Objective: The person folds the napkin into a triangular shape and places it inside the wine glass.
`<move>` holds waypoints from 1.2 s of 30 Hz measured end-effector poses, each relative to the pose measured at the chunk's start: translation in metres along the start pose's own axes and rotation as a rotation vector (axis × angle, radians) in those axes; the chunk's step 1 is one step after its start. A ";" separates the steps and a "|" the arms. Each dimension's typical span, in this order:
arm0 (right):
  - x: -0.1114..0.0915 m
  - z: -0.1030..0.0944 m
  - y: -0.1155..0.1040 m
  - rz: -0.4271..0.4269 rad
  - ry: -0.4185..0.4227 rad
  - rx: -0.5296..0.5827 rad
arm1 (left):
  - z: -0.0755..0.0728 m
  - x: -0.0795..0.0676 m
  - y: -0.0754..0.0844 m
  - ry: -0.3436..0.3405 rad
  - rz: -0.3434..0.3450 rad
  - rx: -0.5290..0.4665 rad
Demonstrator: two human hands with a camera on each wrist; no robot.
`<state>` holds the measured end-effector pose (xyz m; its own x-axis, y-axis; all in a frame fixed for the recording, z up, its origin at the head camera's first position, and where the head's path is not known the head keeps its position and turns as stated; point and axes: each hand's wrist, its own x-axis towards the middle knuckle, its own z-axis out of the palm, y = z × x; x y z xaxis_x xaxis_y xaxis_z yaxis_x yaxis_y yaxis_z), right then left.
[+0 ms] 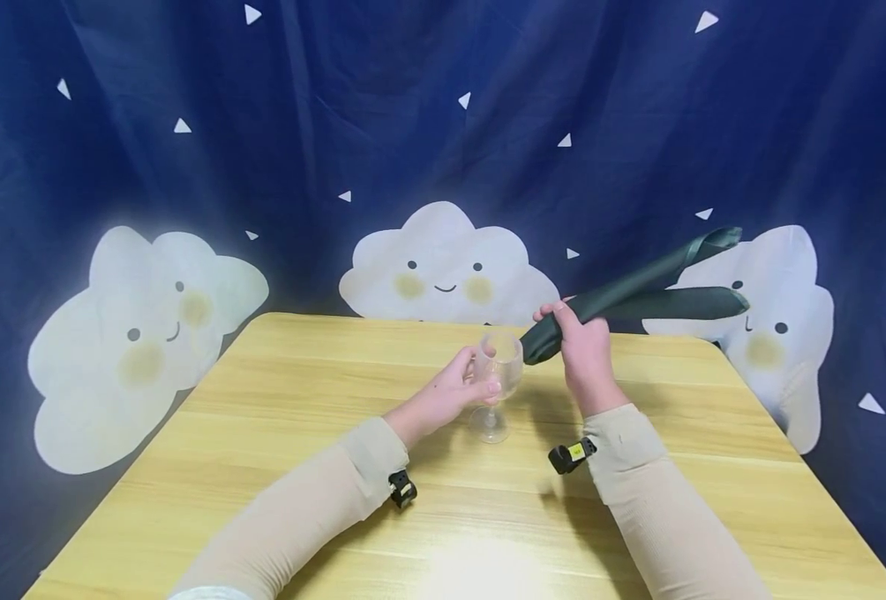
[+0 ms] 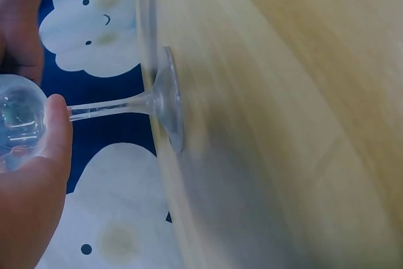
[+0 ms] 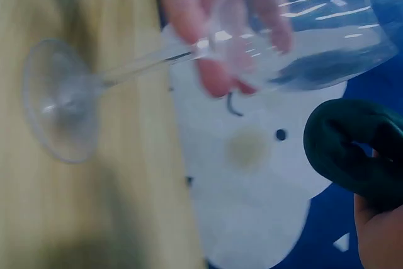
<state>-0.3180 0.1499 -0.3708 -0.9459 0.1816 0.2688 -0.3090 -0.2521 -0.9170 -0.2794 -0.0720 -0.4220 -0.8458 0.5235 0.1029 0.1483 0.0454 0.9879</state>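
Observation:
A clear stemmed wine glass [image 1: 508, 382] is upright over the middle of the table, its round foot [image 2: 169, 102] close over the wood. My left hand [image 1: 450, 392] grips the bowl from the left, thumb across its near side. In the right wrist view, the left fingers [image 3: 208, 42] show behind and through the glass. My right hand [image 1: 588, 354] grips a dark green cloth napkin [image 1: 630, 287], rolled and folded. Its rounded folded end [image 3: 334, 146] points down beside the bowl's rim, while two rolled ends spread up to the right.
The light wooden table [image 1: 300, 383] has its far edge just beyond the hands. Behind it hangs a dark blue curtain [image 1: 412, 100] with white triangles and smiling clouds. A small black camera [image 1: 572, 456] sits at the right wrist, another camera [image 1: 402, 489] at the left.

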 end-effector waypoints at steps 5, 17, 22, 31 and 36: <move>0.001 0.011 -0.025 -0.107 -0.017 -0.120 | 0.001 -0.001 0.000 0.001 0.005 0.022; -0.013 0.048 -0.068 -0.270 -0.094 -0.398 | 0.000 0.001 -0.003 -0.011 0.026 -0.020; -0.021 0.060 -0.071 -0.321 -0.119 -0.549 | -0.001 0.002 -0.003 -0.021 0.032 -0.010; -0.036 0.065 -0.048 -0.296 -0.140 -0.770 | -0.002 0.003 -0.005 -0.043 0.029 -0.006; -0.042 0.066 -0.035 -0.234 -0.160 -0.786 | -0.003 0.004 -0.008 -0.044 0.047 -0.013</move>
<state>-0.2736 0.0885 -0.3306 -0.8870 -0.0048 0.4618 -0.3960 0.5225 -0.7551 -0.2859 -0.0726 -0.4288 -0.8146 0.5618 0.1444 0.1807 0.0093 0.9835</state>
